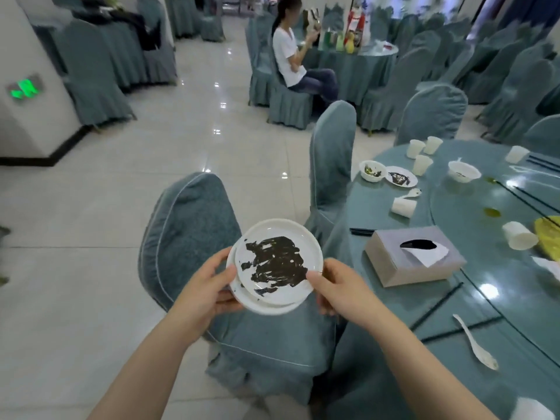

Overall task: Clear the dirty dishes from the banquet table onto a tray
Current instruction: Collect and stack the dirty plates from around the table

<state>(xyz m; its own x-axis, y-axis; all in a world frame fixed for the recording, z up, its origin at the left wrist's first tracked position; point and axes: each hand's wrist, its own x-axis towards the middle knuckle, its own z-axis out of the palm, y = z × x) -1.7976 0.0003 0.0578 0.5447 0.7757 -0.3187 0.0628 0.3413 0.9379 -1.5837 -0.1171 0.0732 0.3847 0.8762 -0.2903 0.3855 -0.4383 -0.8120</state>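
Held two stacked dirty plates (274, 265) over a covered chair (194, 225), left of the bench (454, 298); left grip (209, 286) and right grip (336, 286) each pinching the rim.

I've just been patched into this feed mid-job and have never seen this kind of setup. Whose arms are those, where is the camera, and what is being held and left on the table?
There is no machine here. The one picture comes from a wide-angle camera worn on a person's head, looking forward and down, so the two bare arms are the wearer's own. The left hand and the right hand together hold a stack of two white plates, the top one smeared with dark sauce, above a covered chair. To the right is the round banquet table. On it lie a tissue box, white cups, a dirty bowl beside a dirty small plate, black chopsticks and a white spoon. No tray is in view.
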